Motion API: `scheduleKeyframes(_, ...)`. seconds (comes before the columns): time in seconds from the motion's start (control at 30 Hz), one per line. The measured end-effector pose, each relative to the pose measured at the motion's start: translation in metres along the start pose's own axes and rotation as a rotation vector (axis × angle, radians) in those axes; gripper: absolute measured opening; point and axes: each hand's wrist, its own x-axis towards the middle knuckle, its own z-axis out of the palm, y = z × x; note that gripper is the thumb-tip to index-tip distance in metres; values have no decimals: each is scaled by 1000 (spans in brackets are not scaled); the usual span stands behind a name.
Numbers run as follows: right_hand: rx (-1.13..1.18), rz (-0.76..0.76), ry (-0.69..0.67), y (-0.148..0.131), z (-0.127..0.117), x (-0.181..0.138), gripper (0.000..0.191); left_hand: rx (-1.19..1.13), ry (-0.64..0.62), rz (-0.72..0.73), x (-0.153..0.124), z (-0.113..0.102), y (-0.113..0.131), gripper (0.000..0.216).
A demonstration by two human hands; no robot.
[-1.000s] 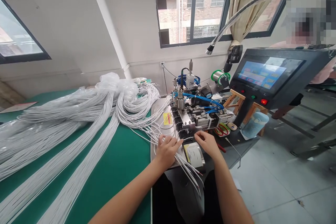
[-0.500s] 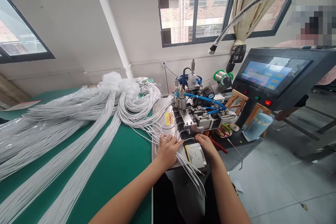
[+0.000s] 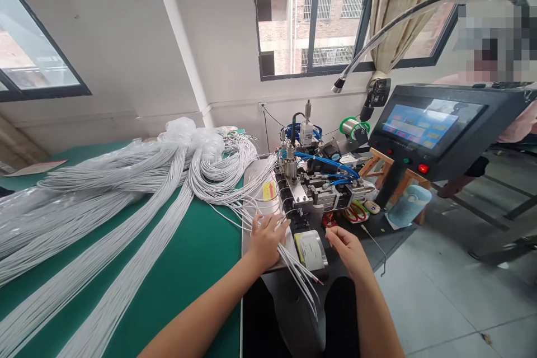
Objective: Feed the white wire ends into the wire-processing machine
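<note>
My left hand (image 3: 265, 239) rests on a small bunch of thin white wires (image 3: 298, 277) that hangs over the near edge of a metal plate (image 3: 253, 201); its fingers are curled over them. My right hand (image 3: 347, 246) hovers to the right of a small white and yellow box (image 3: 311, 248), fingers pinched together, and what they hold is too small to name. Just beyond both hands stands a small bench machine (image 3: 314, 179) with blue air hoses and metal clamps.
Large bundles of white wire (image 3: 126, 201) lie across the green table (image 3: 197, 257). A touchscreen control box (image 3: 423, 126) with red and green buttons stands at the right. A gooseneck tube (image 3: 394, 17) arches overhead. Scissors (image 3: 356, 211) lie by the machine. Another person is behind the screen.
My right hand has drawn back from the machine's front toward me and to the right. My left hand has stayed on the wires.
</note>
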Motion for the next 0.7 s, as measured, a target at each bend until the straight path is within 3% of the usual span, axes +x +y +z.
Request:
scheduleKeyframes(0.07,-43,-32,-107,-18,-3,-14,35,-22,-1,26,0,-2,-1,37)
scheduleKeyframes(0.23,-164,-75,-556,-50,-4,-41,30,-40,-15,21,-1,-7,-1,39)
scheduleKeyframes(0.33,-211,-62,-676,-54,-2,-51,23,-30,-4,21,0,-9,0,34)
scheduleKeyframes(0.5,-279,-107,-631,-56,-4,-52,22,-32,38,29,0,-11,1,27)
scheduleKeyframes(0.7,-260,-148,-345,-47,-6,-40,28,-106,18,204,-3,-10,-4,32)
